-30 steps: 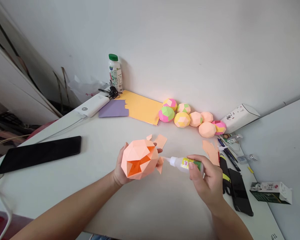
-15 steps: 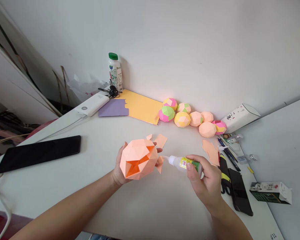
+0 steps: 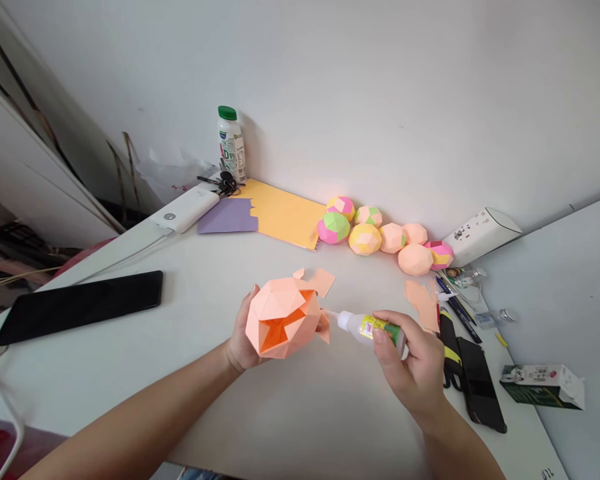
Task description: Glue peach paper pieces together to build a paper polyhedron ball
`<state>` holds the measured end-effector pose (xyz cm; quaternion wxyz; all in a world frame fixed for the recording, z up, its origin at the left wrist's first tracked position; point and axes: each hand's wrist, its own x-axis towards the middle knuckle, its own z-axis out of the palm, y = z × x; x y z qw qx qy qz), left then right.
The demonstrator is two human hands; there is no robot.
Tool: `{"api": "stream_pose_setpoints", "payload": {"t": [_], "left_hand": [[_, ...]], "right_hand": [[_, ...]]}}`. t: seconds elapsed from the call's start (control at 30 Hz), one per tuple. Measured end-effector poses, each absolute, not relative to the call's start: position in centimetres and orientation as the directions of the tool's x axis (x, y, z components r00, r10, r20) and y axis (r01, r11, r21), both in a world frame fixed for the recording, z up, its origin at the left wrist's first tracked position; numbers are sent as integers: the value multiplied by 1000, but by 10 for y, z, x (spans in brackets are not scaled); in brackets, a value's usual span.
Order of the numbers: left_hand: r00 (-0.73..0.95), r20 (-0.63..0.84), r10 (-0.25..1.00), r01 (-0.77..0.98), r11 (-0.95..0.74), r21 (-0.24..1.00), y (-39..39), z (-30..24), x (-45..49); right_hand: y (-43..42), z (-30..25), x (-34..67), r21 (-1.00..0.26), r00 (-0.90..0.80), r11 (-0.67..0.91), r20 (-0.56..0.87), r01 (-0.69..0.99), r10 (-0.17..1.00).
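Note:
A faceted peach paper ball (image 3: 280,300) with orange gaps in its near side rests in my left hand (image 3: 243,333), whose fingers wrap round behind it. By its right edge a small folded paper flap (image 3: 324,328) sticks out near my left fingertips; whether it is joined to the ball I cannot tell. My right hand (image 3: 415,353) grips a glue bottle (image 3: 370,327) lying sideways, its thin nozzle pointing left at the flap. Just behind the ball lie a peach paper piece (image 3: 324,281) and a tiny scrap (image 3: 299,273).
Several coloured paper balls (image 3: 365,239) line the wall, with yellow card (image 3: 285,213) and purple card (image 3: 227,217) left of them. Scissors (image 3: 450,353), a phone (image 3: 480,383) and pens (image 3: 459,303) lie at right. A black phone-like slab (image 3: 83,307) and a power bank (image 3: 187,208) lie left.
My left hand has shifted the paper ball slightly right and turned it a little, bringing the flap closer to the nozzle. My right hand with the glue bottle has hardly moved.

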<state>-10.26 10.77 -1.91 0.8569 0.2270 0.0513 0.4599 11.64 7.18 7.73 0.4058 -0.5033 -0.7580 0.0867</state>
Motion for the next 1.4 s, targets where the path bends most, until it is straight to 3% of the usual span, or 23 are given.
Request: {"api": "stream_pose_setpoints", "payload": {"t": [0.3,1.4], "left_hand": [[572,112,812,-748,462,476,108,-12,-102],[570,103,815,-778,495,386,108,-13,-103]], "right_hand": [[72,78,117,-551,-169,470,508,690,844],[75,81,122,-522,-265,492,450,697,853]]}}
